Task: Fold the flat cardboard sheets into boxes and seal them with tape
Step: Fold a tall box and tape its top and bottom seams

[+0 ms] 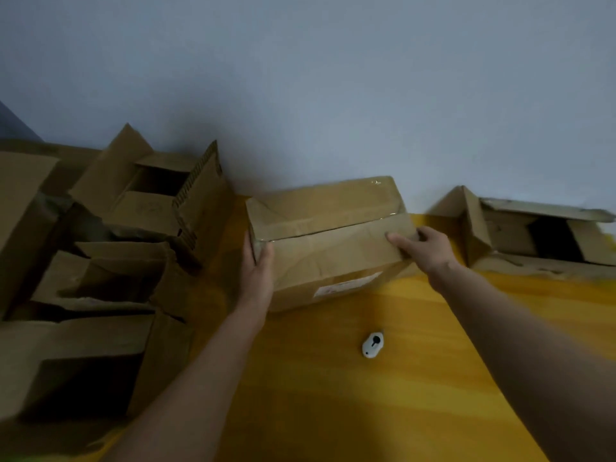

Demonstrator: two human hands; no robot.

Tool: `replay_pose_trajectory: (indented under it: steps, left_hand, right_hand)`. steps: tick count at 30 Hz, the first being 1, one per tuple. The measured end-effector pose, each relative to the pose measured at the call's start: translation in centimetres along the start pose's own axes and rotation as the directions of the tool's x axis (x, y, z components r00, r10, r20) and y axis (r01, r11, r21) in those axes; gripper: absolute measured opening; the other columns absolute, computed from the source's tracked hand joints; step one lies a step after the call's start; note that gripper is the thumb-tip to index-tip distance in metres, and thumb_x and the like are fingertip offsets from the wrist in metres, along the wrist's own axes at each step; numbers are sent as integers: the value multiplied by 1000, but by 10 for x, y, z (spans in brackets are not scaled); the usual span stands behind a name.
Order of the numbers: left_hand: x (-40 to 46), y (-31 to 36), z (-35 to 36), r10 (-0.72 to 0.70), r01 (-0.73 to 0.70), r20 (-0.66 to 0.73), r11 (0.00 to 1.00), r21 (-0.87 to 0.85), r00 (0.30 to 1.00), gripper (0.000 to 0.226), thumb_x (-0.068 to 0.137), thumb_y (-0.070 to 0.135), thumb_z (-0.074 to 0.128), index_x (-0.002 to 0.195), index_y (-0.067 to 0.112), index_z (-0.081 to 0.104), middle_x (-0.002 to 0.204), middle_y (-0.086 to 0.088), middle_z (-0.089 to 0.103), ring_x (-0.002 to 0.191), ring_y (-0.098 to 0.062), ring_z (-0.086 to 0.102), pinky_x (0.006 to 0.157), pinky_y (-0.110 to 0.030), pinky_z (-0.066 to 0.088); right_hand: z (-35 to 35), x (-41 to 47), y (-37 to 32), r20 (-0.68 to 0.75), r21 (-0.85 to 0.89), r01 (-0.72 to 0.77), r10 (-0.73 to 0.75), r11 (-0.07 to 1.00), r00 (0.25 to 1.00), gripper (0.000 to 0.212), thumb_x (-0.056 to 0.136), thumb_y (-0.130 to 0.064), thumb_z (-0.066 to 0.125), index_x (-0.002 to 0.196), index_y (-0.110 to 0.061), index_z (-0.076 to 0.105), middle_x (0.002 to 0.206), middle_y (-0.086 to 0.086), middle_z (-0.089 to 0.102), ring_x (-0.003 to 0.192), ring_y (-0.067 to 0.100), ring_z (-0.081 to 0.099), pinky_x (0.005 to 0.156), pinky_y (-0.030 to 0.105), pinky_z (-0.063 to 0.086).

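against the wall, both hands [256, 271] [430, 246] grip the taped box [330, 241].

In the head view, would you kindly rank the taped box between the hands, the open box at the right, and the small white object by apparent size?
1. Taped box, though comparable to
2. Open box at the right, partly cropped, so unsure.
3. Small white object, clearly smallest.
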State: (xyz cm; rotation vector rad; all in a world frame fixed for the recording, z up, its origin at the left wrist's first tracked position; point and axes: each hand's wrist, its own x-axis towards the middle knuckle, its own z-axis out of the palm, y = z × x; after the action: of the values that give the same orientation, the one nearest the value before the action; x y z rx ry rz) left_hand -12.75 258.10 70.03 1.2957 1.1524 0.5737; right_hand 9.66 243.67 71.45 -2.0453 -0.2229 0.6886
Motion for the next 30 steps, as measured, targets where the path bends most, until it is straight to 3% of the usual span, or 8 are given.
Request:
replay_pose_trajectory:
  steps: [3, 6, 10, 13, 17, 22, 26, 30]
  left_hand:
    - [-7, 21, -22, 174, -175, -25, 984, -15, 984, 46, 96, 47, 47, 140, 41, 32, 132, 10, 46, 105, -7, 51, 75, -29, 46]
    - [-10, 46, -37, 203, -214, -143, 974, -67, 969, 28, 98, 48, 43, 120, 31, 43, 114, 5, 56, 100, -13, 56, 77, -31, 46]
    - [-17, 50, -45, 237, -234, -115, 971, 43, 965, 48, 98, 58, 27, 139, 35, 37, 128, 9, 47, 105, -6, 49, 86, -29, 41]
    - [-29, 31, -43, 134, -118, -79, 975, 187, 988, 50, 97, 60, 28, 133, 28, 43, 133, -7, 45, 111, -24, 50, 95, -43, 45]
    - [-39, 15, -44, -62, 81, -102, 979, 189, 993, 47, 95, 62, 33, 108, 21, 51, 107, 0, 53, 95, -19, 53, 78, -36, 42]
    - [-27, 16, -42, -348, 371, -133, 897, 240, 928, 67, 95, 51, 48, 147, 11, 34, 147, -11, 40, 132, -33, 41, 108, -47, 36]
    - [-34, 14, -38, -284, 283, -39, 919, 274, 958, 70, 91, 24, 65, 149, 14, 28, 148, -9, 39, 130, -30, 42, 105, -42, 39]
    - [-38, 18, -55, -20, 51, -99, 948, 316, 995, 104, 75, 6, 79, 151, 37, 14, 152, 0, 33, 135, -26, 38, 102, -52, 43]
  right_hand:
    - [-6, -15, 4, 108, 95, 22, -32, 995, 994, 47, 78, -13, 76, 119, -3, 54, 111, 11, 63, 88, 20, 62, 68, 26, 52]
    - [-10, -26, 3, 103, 189, 86, -107, 978, 989, 45, 75, 2, 75, 111, -9, 50, 106, 4, 61, 86, 15, 61, 55, 21, 51]
    - [-6, -42, 23, 91, 46, 193, -197, 980, 976, 61, 77, 9, 69, 123, -22, 46, 107, -6, 54, 89, 10, 56, 56, 18, 49]
    - [-6, -51, 47, 93, -27, 146, -143, 989, 985, 40, 85, 12, 54, 111, -18, 51, 108, 2, 57, 91, 15, 60, 58, 19, 50]
    - [-12, -44, 46, 22, -139, -42, 45, 989, 999, 25, 95, -6, 38, 99, -4, 62, 113, 20, 62, 106, 38, 57, 93, 54, 47]
    - [-12, -36, 14, 160, 63, -141, 129, 988, 979, 52, 98, -44, 44, 127, -2, 51, 116, 14, 57, 107, 32, 55, 94, 45, 47]
    - [-6, -43, 13, 251, -48, -79, 88, 996, 964, 34, 91, -8, 59, 124, -1, 56, 113, 10, 61, 96, 24, 57, 82, 33, 46]
    - [-23, -48, 20, 171, 192, 51, -84, 980, 982, 38, 77, 21, 56, 103, -7, 60, 113, 8, 62, 103, 24, 59, 78, 31, 51]
